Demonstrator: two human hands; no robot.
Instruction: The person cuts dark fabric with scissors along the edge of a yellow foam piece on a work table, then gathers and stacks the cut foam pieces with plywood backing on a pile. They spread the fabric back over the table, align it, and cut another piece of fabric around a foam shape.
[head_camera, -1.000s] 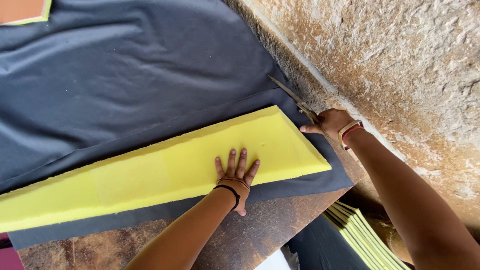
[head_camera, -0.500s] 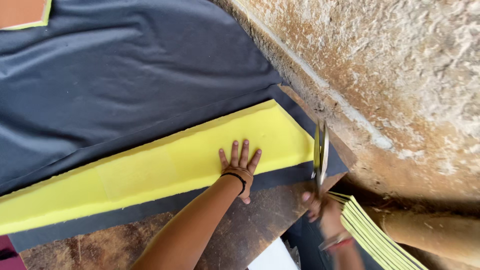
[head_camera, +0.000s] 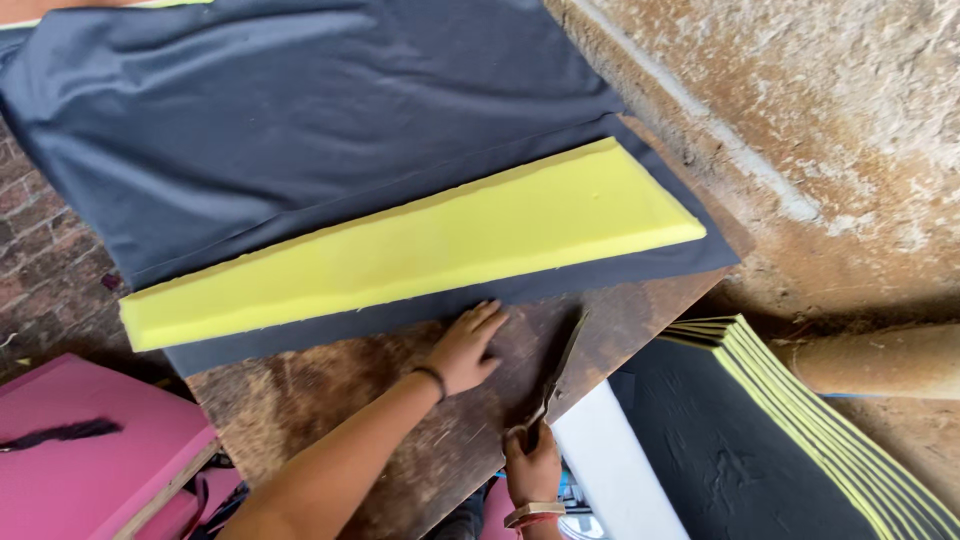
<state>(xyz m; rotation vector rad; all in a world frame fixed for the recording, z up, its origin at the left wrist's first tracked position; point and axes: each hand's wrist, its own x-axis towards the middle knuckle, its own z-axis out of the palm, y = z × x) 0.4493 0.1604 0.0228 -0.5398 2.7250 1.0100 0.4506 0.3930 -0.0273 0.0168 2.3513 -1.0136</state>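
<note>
We see the left hand (head_camera: 468, 350), fingers spread flat, at the dark fabric's (head_camera: 300, 130) edge below the centre-frame yellow foam wedge (head_camera: 420, 245); the right hand (head_camera: 532, 468), lower centre, grips metal scissors (head_camera: 556, 378).

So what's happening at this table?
A person is working with a long yellow foam strip lying on dark fabric spread over a worn wooden table. The left hand rests flat on the table at the fabric's near edge. The right hand holds scissors, blades pointing toward the fabric but not touching it. A stack of foam-backed sheets sits to the right.
</note>
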